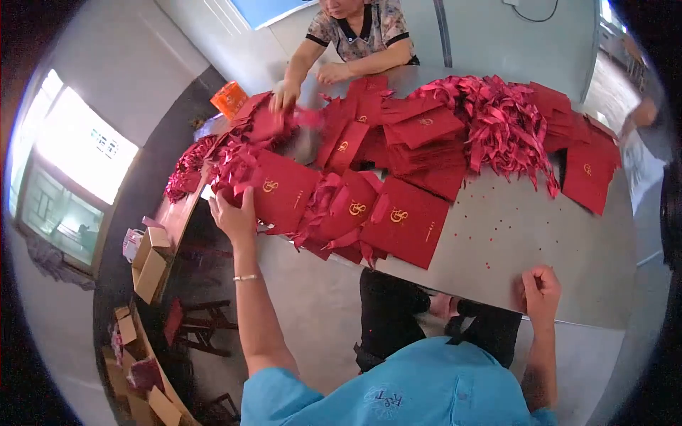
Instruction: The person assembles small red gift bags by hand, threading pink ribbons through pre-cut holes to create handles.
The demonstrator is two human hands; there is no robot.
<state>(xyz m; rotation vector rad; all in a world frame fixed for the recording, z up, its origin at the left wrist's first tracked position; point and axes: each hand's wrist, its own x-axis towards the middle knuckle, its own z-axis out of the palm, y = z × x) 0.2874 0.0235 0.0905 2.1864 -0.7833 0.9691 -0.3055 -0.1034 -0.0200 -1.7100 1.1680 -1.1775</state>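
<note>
My left hand (234, 216) is at the left end of the table, its fingers and thumb spread against red ribbons (231, 167) beside a red bag with a gold logo (280, 192). Whether it grips any of them I cannot tell. Over the table's near edge on the right, my right hand (541, 287) is curled closed, with nothing visible in it. More red bags with gold logos (405, 221) lie along the near edge. Stacks of red bags (426, 142) and a heap of red ribbons (504, 121) fill the table's middle.
Across the grey table (511, 241) sits a person (362, 35), one hand blurred over red bags at the far left. An orange box (229, 99) stands near that corner. Cardboard boxes (150, 266) and dark stools (202, 323) are at the left. Small red specks dot the tabletop.
</note>
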